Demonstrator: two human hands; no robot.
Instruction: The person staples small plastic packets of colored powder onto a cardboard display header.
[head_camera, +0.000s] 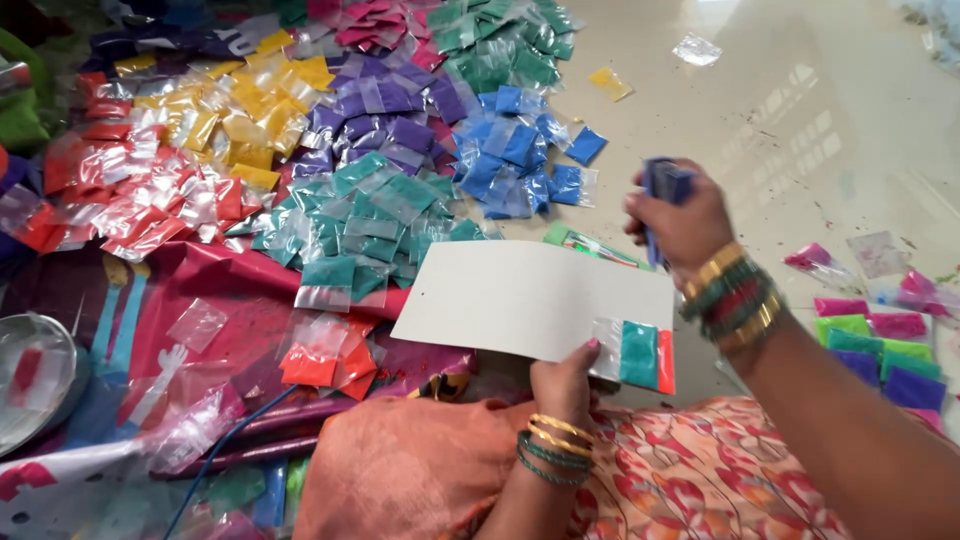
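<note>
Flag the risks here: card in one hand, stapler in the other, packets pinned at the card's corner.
1. The left hand pinches the white card by its lower edge only; the teal packet and orange packet at the corner could slide askew.
2. The right hand grips the blue stapler above the card, apart from it; a misaimed press might pierce a powder pouch.
</note>
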